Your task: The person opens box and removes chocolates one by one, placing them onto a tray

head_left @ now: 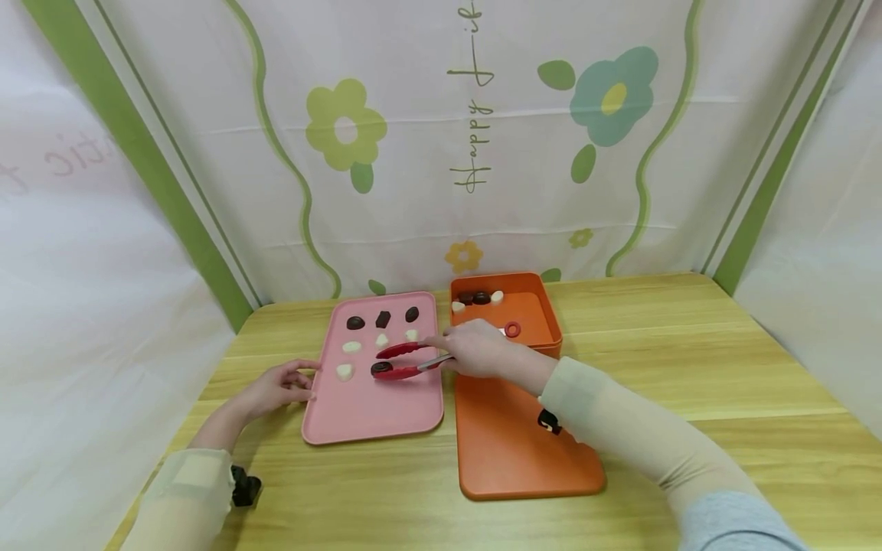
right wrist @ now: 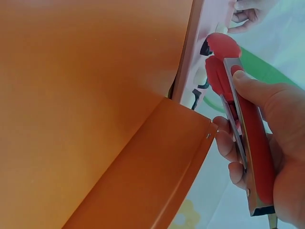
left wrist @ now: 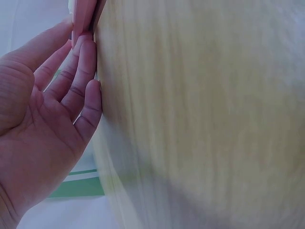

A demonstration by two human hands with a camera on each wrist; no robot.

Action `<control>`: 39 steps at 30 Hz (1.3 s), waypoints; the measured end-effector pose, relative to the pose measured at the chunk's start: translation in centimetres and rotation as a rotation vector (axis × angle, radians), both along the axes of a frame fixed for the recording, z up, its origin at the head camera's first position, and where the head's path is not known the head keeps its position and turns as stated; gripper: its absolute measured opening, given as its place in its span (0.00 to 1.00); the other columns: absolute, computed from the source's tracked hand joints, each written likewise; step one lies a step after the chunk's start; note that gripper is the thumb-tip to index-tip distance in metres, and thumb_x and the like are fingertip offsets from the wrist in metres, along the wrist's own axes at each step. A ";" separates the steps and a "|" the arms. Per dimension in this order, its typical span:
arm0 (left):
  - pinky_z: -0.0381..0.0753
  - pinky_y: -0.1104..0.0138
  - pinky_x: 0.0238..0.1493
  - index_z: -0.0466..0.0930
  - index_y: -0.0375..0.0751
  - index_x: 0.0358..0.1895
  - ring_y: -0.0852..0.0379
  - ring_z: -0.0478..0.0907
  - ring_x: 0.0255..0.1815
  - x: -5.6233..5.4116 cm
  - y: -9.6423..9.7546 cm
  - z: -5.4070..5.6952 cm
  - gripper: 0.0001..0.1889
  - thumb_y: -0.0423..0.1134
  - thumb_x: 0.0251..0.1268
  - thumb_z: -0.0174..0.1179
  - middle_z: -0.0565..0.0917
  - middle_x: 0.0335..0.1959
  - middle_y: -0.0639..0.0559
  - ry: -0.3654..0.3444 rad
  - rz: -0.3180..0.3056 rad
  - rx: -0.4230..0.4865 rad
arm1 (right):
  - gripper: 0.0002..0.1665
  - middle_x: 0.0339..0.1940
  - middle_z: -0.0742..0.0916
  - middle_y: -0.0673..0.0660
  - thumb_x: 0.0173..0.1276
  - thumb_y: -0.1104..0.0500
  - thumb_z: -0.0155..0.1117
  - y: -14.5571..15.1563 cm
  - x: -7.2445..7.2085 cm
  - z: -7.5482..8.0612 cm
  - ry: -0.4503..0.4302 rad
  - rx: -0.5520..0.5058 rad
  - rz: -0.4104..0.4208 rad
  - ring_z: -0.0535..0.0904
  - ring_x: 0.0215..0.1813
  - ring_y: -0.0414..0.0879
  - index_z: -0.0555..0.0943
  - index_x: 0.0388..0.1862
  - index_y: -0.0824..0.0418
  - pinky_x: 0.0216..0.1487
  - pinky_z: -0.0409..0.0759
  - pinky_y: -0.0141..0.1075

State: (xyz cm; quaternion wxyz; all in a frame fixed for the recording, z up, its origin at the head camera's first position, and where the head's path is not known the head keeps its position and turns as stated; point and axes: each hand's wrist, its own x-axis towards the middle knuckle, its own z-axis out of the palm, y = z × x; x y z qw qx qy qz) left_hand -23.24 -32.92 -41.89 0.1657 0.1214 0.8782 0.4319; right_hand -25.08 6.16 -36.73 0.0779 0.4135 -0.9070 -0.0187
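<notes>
Pink tray (head_left: 365, 413): the landmark, flat on the tabletop (head_left: 661, 459), bearing the pieces being worked on
Left hand (head_left: 279, 386): thumb and fingers lightly grip the tray's left rim; the person does best with steady, low pressure, so the tray neither slides nor tips
Right hand (head_left: 475, 348): holds the tongs (head_left: 403, 373) above the tray's right side, their red tips parted
Dark piece (head_left: 379, 368): near the tray's middle, at the lower tip; whether it is pinched cannot be told
Squeeze: gentle and level on both sides, since a smooth rounded piece would probably slip sideways
White pieces (head_left: 352, 347): left of and beyond the dark piece on the tray; the upper tip should clear them
Orange box (head_left: 555, 338): right of the tray's far end, its wall worth avoiding with the wrist
</notes>
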 end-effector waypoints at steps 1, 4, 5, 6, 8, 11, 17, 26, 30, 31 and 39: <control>0.70 0.65 0.34 0.65 0.30 0.67 0.51 0.72 0.36 0.0 0.0 0.0 0.29 0.32 0.65 0.63 0.81 0.40 0.43 -0.004 0.003 0.001 | 0.27 0.26 0.78 0.47 0.64 0.46 0.69 0.1 0.0 0.0 0.004 -0.009 0.004 0.71 0.23 0.42 0.79 0.62 0.45 0.21 0.68 0.32; 0.69 0.66 0.33 0.64 0.30 0.68 0.52 0.71 0.35 0.1 0.0 0.0 0.29 0.32 0.66 0.63 0.81 0.40 0.43 -0.010 0.009 0.008 | 0.28 0.25 0.76 0.47 0.64 0.45 0.68 0.6 0.0 0.2 0.022 -0.042 0.012 0.70 0.24 0.42 0.77 0.63 0.45 0.20 0.67 0.32; 0.69 0.66 0.33 0.64 0.29 0.68 0.52 0.71 0.34 0.1 0.0 0.0 0.29 0.32 0.66 0.63 0.81 0.40 0.43 -0.012 0.013 0.012 | 0.29 0.25 0.76 0.47 0.64 0.44 0.68 0.9 0.0 0.3 0.027 -0.052 0.013 0.70 0.24 0.42 0.77 0.64 0.45 0.20 0.66 0.32; 0.69 0.66 0.32 0.64 0.29 0.68 0.53 0.71 0.34 0.1 0.0 0.0 0.29 0.32 0.66 0.63 0.81 0.40 0.43 -0.013 0.014 0.014 | 0.29 0.25 0.76 0.46 0.64 0.44 0.68 1.1 0.1 0.4 0.028 -0.064 0.012 0.70 0.24 0.41 0.77 0.64 0.45 0.20 0.66 0.32; 0.68 0.67 0.31 0.64 0.29 0.68 0.54 0.70 0.32 0.1 0.1 0.1 0.29 0.32 0.66 0.63 0.81 0.40 0.42 -0.015 0.016 0.020 | 0.30 0.28 0.77 0.46 0.64 0.43 0.68 1.8 0.1 0.5 0.026 -0.089 0.004 0.70 0.25 0.41 0.77 0.64 0.46 0.20 0.66 0.32; 0.67 0.67 0.30 0.65 0.29 0.67 0.55 0.69 0.30 0.1 0.1 0.1 0.29 0.32 0.66 0.63 0.81 0.40 0.42 -0.015 0.017 0.021 | 0.30 0.35 0.81 0.47 0.64 0.43 0.68 3.0 0.3 0.8 0.014 -0.119 -0.017 0.73 0.27 0.40 0.77 0.65 0.47 0.21 0.67 0.31; 0.68 0.67 0.30 0.65 0.30 0.68 0.55 0.69 0.31 0.0 0.1 0.0 0.29 0.32 0.66 0.63 0.81 0.40 0.43 -0.017 0.017 0.015 | 0.33 0.50 0.85 0.50 0.64 0.44 0.68 6.0 1.0 1.3 0.040 -0.198 -0.016 0.80 0.36 0.43 0.75 0.67 0.47 0.25 0.70 0.32; 0.72 0.66 0.35 0.64 0.29 0.67 0.52 0.74 0.36 0.0 0.0 -0.1 0.29 0.32 0.65 0.63 0.81 0.40 0.43 -0.019 0.014 0.017 | 0.37 0.49 0.86 0.52 0.62 0.46 0.71 10.0 1.7 1.7 0.058 -0.275 -0.055 0.77 0.33 0.45 0.72 0.70 0.44 0.22 0.68 0.33; 0.70 0.66 0.34 0.64 0.30 0.68 0.52 0.72 0.35 0.0 0.0 -0.1 0.29 0.33 0.65 0.63 0.81 0.40 0.43 -0.025 0.011 0.020 | 0.35 0.47 0.85 0.52 0.61 0.46 0.72 11.4 2.3 2.0 0.047 -0.277 -0.094 0.75 0.29 0.43 0.74 0.68 0.47 0.22 0.67 0.33; 0.69 0.66 0.33 0.64 0.30 0.68 0.53 0.72 0.35 0.0 0.0 -0.1 0.30 0.33 0.65 0.63 0.81 0.40 0.43 -0.026 0.010 0.020 | 0.35 0.45 0.84 0.51 0.62 0.47 0.72 11.8 2.5 2.0 0.045 -0.278 -0.099 0.73 0.27 0.42 0.74 0.68 0.47 0.22 0.66 0.33; 0.70 0.66 0.34 0.65 0.29 0.67 0.54 0.73 0.35 0.0 0.0 -0.2 0.30 0.33 0.65 0.64 0.81 0.40 0.43 -0.020 -0.001 0.024 | 0.35 0.46 0.85 0.53 0.61 0.48 0.72 14.6 3.5 2.2 0.044 -0.281 -0.141 0.71 0.25 0.38 0.75 0.67 0.49 0.23 0.67 0.33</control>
